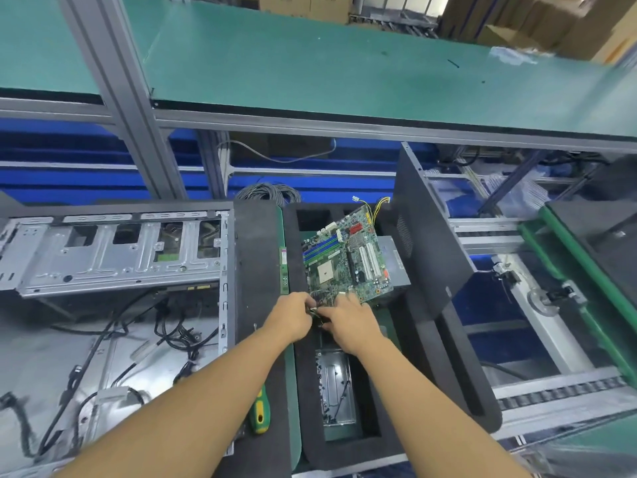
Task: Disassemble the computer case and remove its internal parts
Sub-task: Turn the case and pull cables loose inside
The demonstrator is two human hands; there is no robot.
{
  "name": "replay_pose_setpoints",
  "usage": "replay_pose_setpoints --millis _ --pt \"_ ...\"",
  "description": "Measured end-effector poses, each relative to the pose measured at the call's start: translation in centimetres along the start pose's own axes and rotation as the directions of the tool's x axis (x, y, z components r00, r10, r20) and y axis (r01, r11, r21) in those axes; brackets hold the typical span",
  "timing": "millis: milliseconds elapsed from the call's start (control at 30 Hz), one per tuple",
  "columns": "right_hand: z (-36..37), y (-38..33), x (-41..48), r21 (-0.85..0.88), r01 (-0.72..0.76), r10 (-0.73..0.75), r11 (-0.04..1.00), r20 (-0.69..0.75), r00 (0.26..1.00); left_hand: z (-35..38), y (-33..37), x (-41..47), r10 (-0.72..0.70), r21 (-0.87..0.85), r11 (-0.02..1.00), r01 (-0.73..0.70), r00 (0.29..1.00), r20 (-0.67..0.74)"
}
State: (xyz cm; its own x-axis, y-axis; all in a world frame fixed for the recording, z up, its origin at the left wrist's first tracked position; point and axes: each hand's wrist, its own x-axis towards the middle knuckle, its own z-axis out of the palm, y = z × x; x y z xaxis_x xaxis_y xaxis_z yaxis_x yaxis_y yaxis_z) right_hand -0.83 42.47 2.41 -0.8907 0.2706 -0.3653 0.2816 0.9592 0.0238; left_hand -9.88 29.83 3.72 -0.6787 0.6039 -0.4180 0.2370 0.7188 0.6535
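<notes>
The opened grey computer case (113,257) lies on its side at the left, with loose black cables (165,336) spilling over its floor. A green motherboard (344,260) lies tilted on a black foam tray (431,357) in the middle, over a grey power supply (396,263). My left hand (293,315) and my right hand (348,322) meet at the board's near edge. Both pinch a small dark part there; it is mostly hidden by the fingers. A silver metal plate (336,388) lies in the tray's near slot.
A green and yellow screwdriver (261,412) lies by my left forearm. A narrow green memory stick (283,270) lies left of the board. A black side panel (424,229) leans at the tray's right. A conveyor (517,322) runs at the right, a green shelf (344,63) above.
</notes>
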Motion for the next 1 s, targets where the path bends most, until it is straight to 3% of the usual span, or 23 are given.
replay_pose_setpoints --millis 333,633,800,1000 --pt "3.4 -0.6 0.8 0.006 -0.033 0.033 0.999 0.002 0.999 -0.5 0.3 -0.5 -0.012 0.012 1.0 0.011 0.992 0.125" --pt "5.7 -1.4 -0.2 0.165 -0.12 0.135 0.979 -0.082 0.987 -1.4 -0.5 -1.1 -0.08 0.109 0.992 0.062 0.983 0.165" --pt "6.1 -1.2 -0.9 0.197 -0.122 0.154 0.973 -0.157 0.976 -1.9 -0.4 -2.1 -0.11 0.176 0.981 0.083 0.982 0.154" --pt "5.1 -1.2 -2.6 0.235 -0.187 0.246 0.954 -0.259 0.934 -3.2 0.3 -3.3 -0.025 0.165 0.986 0.007 0.993 0.112"
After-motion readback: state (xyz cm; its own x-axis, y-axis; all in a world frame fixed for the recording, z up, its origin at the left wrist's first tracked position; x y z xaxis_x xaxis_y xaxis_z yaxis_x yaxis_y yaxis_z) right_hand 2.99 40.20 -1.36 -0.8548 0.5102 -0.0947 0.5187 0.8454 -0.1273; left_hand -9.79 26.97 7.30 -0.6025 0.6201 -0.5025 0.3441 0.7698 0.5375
